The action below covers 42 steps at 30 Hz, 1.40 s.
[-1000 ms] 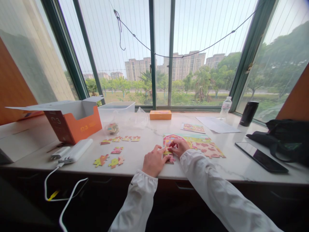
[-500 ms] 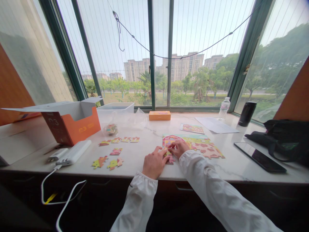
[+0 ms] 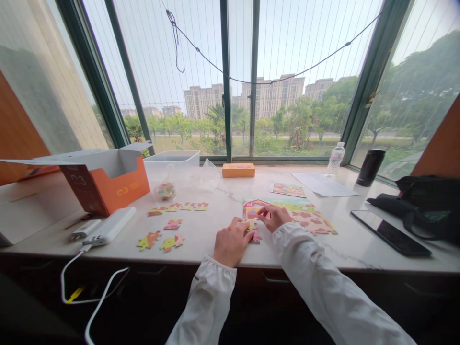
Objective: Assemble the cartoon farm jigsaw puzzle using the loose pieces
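Gently, with the left grip (image 3: 230, 243) open on the table (image 3: 201, 244) just by the farm jigsaw (image 3: 312, 221) and the right grip (image 3: 275, 217) bent down on its red barn (image 3: 252, 207), maybe holding a piece, too hidden to tell, press slowly, edge to edge

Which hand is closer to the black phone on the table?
The right hand is nearer. It is at the farm puzzle, to the left of the black phone. The left hand is farther away, on the other side of the right hand.
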Each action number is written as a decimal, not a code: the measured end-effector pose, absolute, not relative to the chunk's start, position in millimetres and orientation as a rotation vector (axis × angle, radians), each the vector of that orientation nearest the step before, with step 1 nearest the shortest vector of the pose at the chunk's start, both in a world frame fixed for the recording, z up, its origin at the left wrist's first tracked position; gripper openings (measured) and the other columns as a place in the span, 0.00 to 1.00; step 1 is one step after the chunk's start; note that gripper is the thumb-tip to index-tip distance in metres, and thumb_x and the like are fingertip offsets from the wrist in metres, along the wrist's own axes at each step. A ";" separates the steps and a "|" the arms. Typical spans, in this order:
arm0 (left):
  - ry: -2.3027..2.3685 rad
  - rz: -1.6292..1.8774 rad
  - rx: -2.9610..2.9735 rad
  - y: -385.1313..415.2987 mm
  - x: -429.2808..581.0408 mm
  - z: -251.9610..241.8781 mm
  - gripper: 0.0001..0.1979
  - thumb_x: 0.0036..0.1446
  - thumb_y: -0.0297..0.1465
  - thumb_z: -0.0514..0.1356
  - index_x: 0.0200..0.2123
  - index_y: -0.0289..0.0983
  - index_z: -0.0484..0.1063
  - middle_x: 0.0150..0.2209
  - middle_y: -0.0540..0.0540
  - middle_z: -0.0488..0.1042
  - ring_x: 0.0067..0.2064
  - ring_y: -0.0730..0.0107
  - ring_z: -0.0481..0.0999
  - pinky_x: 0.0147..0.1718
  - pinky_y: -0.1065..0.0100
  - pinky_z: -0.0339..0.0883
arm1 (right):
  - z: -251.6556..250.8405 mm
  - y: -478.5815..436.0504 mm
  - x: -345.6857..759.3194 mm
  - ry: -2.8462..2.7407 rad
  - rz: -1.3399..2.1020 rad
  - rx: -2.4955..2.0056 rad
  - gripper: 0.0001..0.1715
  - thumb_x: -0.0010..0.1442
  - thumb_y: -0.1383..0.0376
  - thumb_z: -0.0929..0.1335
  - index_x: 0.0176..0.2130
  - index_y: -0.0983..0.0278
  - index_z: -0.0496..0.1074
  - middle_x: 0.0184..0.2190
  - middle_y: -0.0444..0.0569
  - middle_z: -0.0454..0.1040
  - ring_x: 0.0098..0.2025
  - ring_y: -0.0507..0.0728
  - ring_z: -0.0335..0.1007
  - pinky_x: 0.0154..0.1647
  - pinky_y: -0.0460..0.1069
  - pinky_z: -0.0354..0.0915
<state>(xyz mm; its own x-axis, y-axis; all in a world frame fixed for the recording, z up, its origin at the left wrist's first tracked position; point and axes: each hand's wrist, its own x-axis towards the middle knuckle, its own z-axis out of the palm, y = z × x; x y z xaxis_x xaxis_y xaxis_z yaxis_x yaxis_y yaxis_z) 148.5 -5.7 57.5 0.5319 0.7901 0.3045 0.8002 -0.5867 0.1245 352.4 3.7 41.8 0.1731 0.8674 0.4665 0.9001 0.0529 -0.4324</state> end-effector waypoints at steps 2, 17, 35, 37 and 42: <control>-1.421 -0.505 -2.728 -6.1 148.5 58.1 0.18 0.64 0.47 0.49 0.52 0.55 0.69 0.54 0.49 0.67 0.37 0.69 0.76 0.33 0.67 0.66 | 43.3 1.7 349.0 -1.693 -0.051 -1.780 0.07 0.55 0.57 0.70 0.33 0.55 0.77 0.31 0.41 0.78 0.34 0.53 0.71 0.42 0.51 0.61; -1.454 -0.563 -2.778 -7.1 147.7 61.7 0.23 0.60 0.53 0.51 0.53 0.51 0.69 0.52 0.48 0.70 0.38 0.67 0.76 0.34 0.68 0.65 | 30.9 10.8 350.1 -1.778 0.178 -1.656 0.07 0.48 0.61 0.73 0.31 0.59 0.78 0.26 0.41 0.76 0.26 0.49 0.65 0.29 0.45 0.60; -1.510 -0.732 -2.807 -6.8 142.8 60.4 0.25 0.58 0.49 0.57 0.57 0.49 0.66 0.50 0.47 0.72 0.44 0.64 0.77 0.39 0.66 0.68 | 28.2 11.0 341.4 -1.787 0.279 -1.528 0.10 0.49 0.58 0.74 0.31 0.62 0.78 0.25 0.43 0.75 0.22 0.47 0.61 0.23 0.43 0.56; -1.464 -0.837 -2.864 -5.8 140.0 60.1 0.26 0.55 0.50 0.60 0.55 0.48 0.68 0.50 0.48 0.73 0.47 0.64 0.76 0.43 0.67 0.68 | 27.8 11.3 341.4 -1.787 0.284 -1.518 0.10 0.48 0.59 0.74 0.32 0.62 0.78 0.25 0.44 0.75 0.22 0.47 0.61 0.23 0.43 0.56; -1.413 -1.019 -2.899 -6.1 137.3 57.6 0.26 0.50 0.45 0.66 0.53 0.47 0.70 0.51 0.49 0.75 0.50 0.64 0.75 0.50 0.67 0.67 | 29.1 12.3 341.1 -1.810 0.323 -1.463 0.07 0.47 0.63 0.73 0.31 0.61 0.78 0.26 0.44 0.76 0.25 0.48 0.64 0.25 0.44 0.59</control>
<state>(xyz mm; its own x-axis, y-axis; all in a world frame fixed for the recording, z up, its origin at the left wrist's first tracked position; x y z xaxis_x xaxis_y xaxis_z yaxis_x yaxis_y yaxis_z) 137.3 -6.1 57.6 0.4771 0.7778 0.4091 0.6341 -0.6270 0.4525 341.1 12.3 29.1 -0.0423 0.9144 0.4025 0.7184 0.3078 -0.6238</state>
